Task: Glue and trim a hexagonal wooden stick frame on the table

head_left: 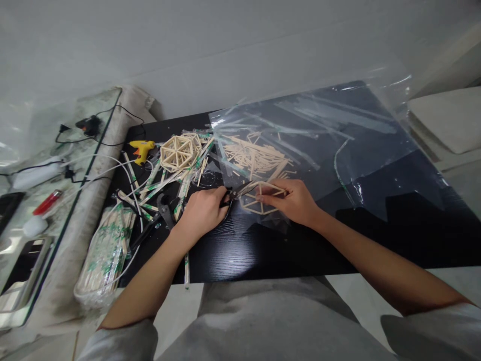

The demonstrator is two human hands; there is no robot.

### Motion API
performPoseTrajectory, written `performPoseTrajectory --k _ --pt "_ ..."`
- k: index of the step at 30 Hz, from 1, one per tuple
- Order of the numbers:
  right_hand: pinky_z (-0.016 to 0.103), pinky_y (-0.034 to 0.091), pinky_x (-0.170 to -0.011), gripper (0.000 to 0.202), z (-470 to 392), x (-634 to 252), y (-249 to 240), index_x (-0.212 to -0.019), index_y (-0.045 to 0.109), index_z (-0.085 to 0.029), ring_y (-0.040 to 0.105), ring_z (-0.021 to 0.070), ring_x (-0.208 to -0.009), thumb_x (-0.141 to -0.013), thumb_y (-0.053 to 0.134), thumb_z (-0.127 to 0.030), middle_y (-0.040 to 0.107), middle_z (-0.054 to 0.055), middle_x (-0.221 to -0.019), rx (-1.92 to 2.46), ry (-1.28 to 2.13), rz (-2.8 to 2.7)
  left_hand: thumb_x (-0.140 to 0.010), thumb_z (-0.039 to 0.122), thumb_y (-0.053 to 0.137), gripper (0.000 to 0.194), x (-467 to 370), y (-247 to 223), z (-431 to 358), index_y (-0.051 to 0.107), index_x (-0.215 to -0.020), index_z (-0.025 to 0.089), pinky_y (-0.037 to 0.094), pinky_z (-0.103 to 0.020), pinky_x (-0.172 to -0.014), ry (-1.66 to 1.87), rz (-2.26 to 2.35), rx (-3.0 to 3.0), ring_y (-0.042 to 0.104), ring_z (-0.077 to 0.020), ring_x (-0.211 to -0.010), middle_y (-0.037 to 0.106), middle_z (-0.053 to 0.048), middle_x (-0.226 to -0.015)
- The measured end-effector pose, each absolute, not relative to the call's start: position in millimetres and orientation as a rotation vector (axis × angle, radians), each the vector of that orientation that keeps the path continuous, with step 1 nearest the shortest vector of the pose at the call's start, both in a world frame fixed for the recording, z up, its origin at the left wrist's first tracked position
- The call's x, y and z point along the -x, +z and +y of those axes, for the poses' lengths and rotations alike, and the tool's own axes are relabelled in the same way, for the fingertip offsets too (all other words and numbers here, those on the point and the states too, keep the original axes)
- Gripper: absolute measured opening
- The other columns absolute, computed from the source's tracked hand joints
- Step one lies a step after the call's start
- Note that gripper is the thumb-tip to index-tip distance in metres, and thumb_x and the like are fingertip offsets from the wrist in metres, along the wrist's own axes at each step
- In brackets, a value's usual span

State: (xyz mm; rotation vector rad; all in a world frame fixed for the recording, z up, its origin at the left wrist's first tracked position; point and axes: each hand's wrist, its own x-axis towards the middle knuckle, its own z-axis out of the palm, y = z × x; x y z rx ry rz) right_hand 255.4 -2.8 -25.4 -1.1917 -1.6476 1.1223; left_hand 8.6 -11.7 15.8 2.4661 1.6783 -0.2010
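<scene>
My left hand (206, 208) is wrapped round the black handles of a pair of scissors (236, 194), whose blades point right. The blade tips reach the edge of a wooden stick frame (262, 206), a flat wheel shape with spokes. My right hand (295, 201) pinches this frame at its right side, just above the plastic sheet. Behind both hands lies a pile of short cut sticks (255, 156). A finished-looking ball of joined sticks (178, 152) sits on wrapped chopsticks to the left. Whether the blades touch the frame I cannot tell.
A yellow glue gun (142, 150) lies at the table's back left, its white cord running forward. Packed chopsticks (107, 245) rest at the left edge. Clear plastic film (368, 165) covers much of the black table (218, 258). A red lighter-like object (47, 202) lies on the glass surface.
</scene>
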Motion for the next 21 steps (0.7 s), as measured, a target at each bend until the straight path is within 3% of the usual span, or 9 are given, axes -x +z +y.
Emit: performPoseTrajectory --k 21 --pt "0.027 0.055 -0.064 0.019 -4.9 -252.7 -26.1 -0.083 0.080 -0.021 0.073 0.0206 -0.073 -0.081 0.083 -0.039 0.078 0.002 -0.075 1.136 1.061 -1.667 -0.093 0.025 0.056 0.011 -9.4 15.1 -12.6 0.065 -0.098 0.021 0.044 -0.032 -0.073 -0.093 1.727 -2.453 0.071 -0.0255 -0.089 0.074 -0.009 -0.097"
